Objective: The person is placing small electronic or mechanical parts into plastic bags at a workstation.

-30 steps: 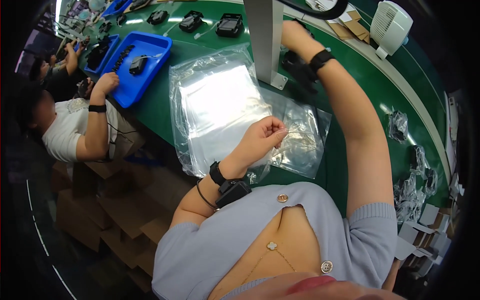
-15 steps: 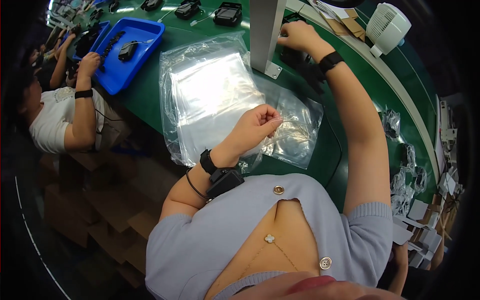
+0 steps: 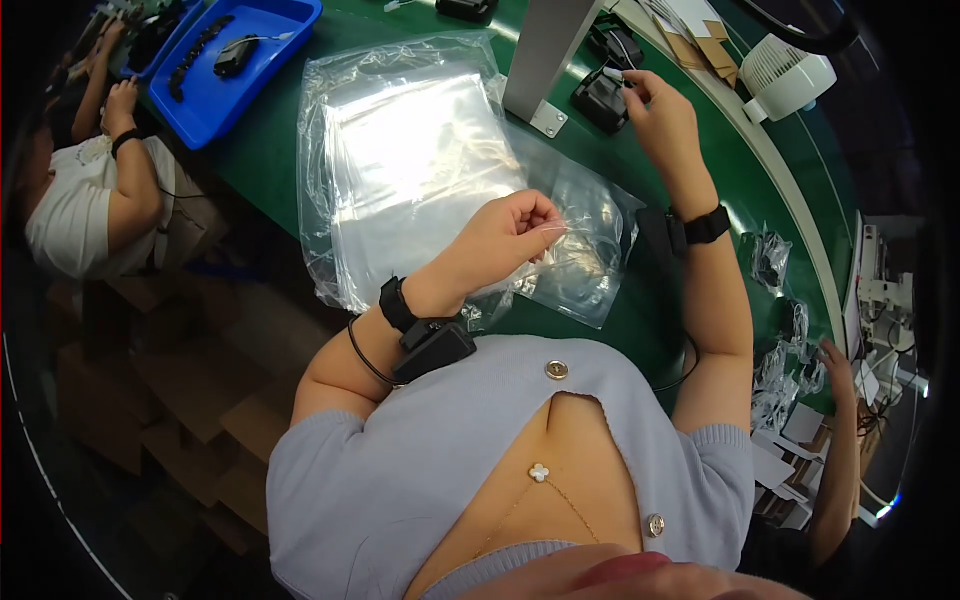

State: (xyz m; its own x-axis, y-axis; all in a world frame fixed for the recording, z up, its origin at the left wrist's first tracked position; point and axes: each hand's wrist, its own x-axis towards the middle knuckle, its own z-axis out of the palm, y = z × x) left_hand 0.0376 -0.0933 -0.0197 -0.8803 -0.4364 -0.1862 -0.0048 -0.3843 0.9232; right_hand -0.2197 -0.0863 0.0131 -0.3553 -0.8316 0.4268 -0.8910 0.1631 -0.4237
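Observation:
My left hand [image 3: 505, 240] is closed in a pinch on the edge of a clear plastic bag [image 3: 585, 285]. That bag lies beside and partly over a thick stack of clear bags [image 3: 415, 150], which sits in a larger clear wrapper. Further off, right of the metal post, my right hand [image 3: 665, 120] pinches a thin cable with a white plug [image 3: 613, 74]. The cable is at a black boxy device [image 3: 600, 103], which rests on the green table just left of my fingertips. Another black device [image 3: 615, 42] lies behind it.
A grey metal post [image 3: 545, 65] stands between the bag stack and the devices. At far left is a blue tray [image 3: 215, 115] with a black device, by a seated co-worker. A white fan [image 3: 790, 80], bagged items [image 3: 770, 258] and another person's hand [image 3: 835, 370] are at right.
My right hand has drawn back from behind the post toward me, and the black device beside it now shows. My left hand keeps its pinch. Another person's hand has appeared at right.

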